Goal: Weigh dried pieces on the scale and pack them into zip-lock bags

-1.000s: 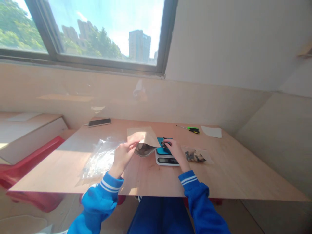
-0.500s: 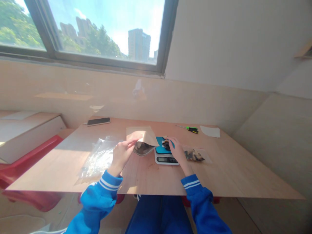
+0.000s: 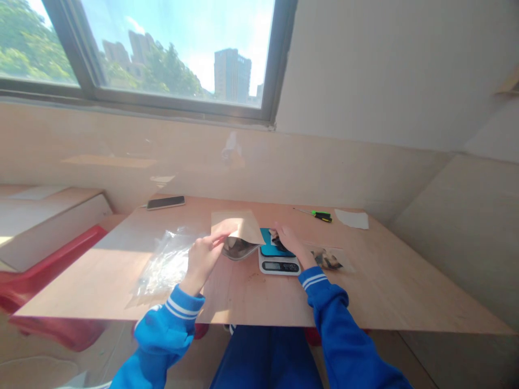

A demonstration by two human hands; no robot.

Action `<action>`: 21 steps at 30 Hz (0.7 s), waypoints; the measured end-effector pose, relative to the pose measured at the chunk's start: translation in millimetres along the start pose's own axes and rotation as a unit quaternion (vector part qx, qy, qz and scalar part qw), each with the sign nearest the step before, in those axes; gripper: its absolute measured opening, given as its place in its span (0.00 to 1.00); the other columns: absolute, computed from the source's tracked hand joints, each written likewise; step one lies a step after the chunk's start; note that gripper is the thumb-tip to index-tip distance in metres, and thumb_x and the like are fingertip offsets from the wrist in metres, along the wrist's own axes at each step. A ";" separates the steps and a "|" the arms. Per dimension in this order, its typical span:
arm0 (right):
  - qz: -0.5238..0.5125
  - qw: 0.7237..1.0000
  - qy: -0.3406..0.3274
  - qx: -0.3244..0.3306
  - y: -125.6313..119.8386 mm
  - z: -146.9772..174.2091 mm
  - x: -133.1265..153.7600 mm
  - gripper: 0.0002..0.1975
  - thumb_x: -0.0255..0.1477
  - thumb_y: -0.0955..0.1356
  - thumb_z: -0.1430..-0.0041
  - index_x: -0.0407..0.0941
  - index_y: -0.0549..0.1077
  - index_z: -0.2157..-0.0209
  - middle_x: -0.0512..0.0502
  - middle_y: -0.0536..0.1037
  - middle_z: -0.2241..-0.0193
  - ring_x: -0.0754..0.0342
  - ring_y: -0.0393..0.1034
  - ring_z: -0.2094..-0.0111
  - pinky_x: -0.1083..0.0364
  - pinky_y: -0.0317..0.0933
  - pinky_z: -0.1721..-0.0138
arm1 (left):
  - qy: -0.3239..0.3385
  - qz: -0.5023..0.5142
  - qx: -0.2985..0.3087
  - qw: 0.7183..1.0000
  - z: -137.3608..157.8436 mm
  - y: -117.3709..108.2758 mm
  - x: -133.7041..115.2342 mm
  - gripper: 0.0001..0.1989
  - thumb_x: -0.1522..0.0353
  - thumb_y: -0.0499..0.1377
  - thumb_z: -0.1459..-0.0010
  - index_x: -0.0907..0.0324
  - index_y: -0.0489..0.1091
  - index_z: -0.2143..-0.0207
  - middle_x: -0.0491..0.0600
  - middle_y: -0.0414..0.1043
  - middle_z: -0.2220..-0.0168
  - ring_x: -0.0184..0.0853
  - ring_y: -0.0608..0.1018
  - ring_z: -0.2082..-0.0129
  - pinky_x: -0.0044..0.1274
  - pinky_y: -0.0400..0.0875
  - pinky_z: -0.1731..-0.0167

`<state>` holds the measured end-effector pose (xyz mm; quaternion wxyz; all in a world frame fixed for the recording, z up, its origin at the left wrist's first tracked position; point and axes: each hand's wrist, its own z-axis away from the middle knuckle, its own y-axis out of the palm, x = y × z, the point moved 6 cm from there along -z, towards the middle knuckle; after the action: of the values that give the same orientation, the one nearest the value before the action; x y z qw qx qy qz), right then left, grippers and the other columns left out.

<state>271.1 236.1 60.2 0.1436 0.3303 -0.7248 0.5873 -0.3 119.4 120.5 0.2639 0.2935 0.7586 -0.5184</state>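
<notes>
My left hand (image 3: 201,260) pinches the upper side of a brown paper bag (image 3: 243,227), whose mouth gapes toward me. Dark contents show inside it. Beside the bag stands a white kitchen scale (image 3: 298,266) with a blue top and a small display. Dark, dried-looking pieces (image 3: 277,241) with some white lie over the scale top. My right hand (image 3: 290,240) reaches across them, its fingers curled in against the pieces and partly hidden. Right of the scale lies a clear plastic bag (image 3: 326,259) holding brown and black pieces.
Clear plastic bags (image 3: 168,265) lie in a pile on the left of the wooden table (image 3: 133,248). A phone (image 3: 166,202) rests near the back edge. At the back right are a green-and-black screwdriver (image 3: 322,216) and a white sheet (image 3: 352,219). Small crumbs dot the table before the scale.
My right hand has moved slightly left and farther over the scale, bringing its sleeve closer to the scale. My left hand and the paper bag have stayed in place.
</notes>
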 end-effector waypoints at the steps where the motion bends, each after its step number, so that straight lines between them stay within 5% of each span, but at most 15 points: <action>1: -0.008 1.000 -0.003 0.006 -0.9 3.2 3.1 0.31 0.44 0.50 0.32 0.41 0.77 0.63 0.37 0.80 0.60 0.49 0.74 0.55 0.52 0.62 0.51 | -0.003 -0.004 -0.003 1.000 -0.2 -0.3 -0.3 0.15 0.69 0.56 0.43 0.50 0.77 0.56 0.46 0.80 0.58 0.40 0.80 0.56 0.26 0.73 0.61; 7: -0.133 0.980 -0.093 -0.114 -36.5 52.0 70.3 0.21 0.40 0.57 0.33 0.43 0.76 0.61 0.41 0.77 0.58 0.50 0.70 0.52 0.52 0.61 0.50 | -0.026 -0.021 -0.017 0.999 -2.4 1.3 -5.4 0.14 0.68 0.56 0.43 0.49 0.77 0.56 0.45 0.80 0.58 0.40 0.80 0.56 0.26 0.73 0.61; 10: -0.245 0.959 -0.141 -0.019 -29.9 78.0 117.9 0.20 0.36 0.57 0.32 0.43 0.76 0.65 0.45 0.78 0.65 0.54 0.72 0.60 0.55 0.64 0.55 | -0.032 -0.012 -0.017 0.999 -1.7 3.3 -7.9 0.14 0.68 0.56 0.44 0.49 0.77 0.57 0.45 0.80 0.59 0.39 0.80 0.56 0.25 0.72 0.61; 12: -0.254 0.947 -0.180 0.080 -10.9 89.6 145.9 0.16 0.32 0.58 0.32 0.44 0.75 0.59 0.45 0.78 0.60 0.54 0.72 0.56 0.55 0.64 0.52 | -0.034 -0.011 -0.016 0.999 -0.5 4.3 -9.0 0.14 0.68 0.56 0.44 0.49 0.77 0.57 0.44 0.81 0.59 0.38 0.80 0.56 0.25 0.72 0.60; 17: -0.039 0.983 -0.172 0.055 35.8 83.1 167.6 0.14 0.23 0.58 0.35 0.41 0.70 0.52 0.39 0.74 0.51 0.51 0.66 0.47 0.51 0.59 0.44 | -0.038 -0.029 -0.015 0.999 4.0 4.7 -9.9 0.15 0.70 0.55 0.44 0.49 0.77 0.57 0.44 0.80 0.59 0.38 0.80 0.56 0.24 0.73 0.60; 21: 0.144 0.979 -0.132 0.065 64.3 67.9 170.1 0.14 0.26 0.59 0.34 0.38 0.68 0.50 0.34 0.73 0.51 0.45 0.68 0.48 0.49 0.64 0.49 | -0.036 -0.040 -0.015 0.998 7.5 4.1 -9.9 0.16 0.71 0.55 0.44 0.49 0.77 0.57 0.45 0.80 0.58 0.39 0.80 0.56 0.25 0.73 0.61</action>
<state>115.7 125.0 94.7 -0.0608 0.3059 -0.7375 0.5991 10.2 111.9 122.4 0.2740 0.2401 0.7675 -0.5275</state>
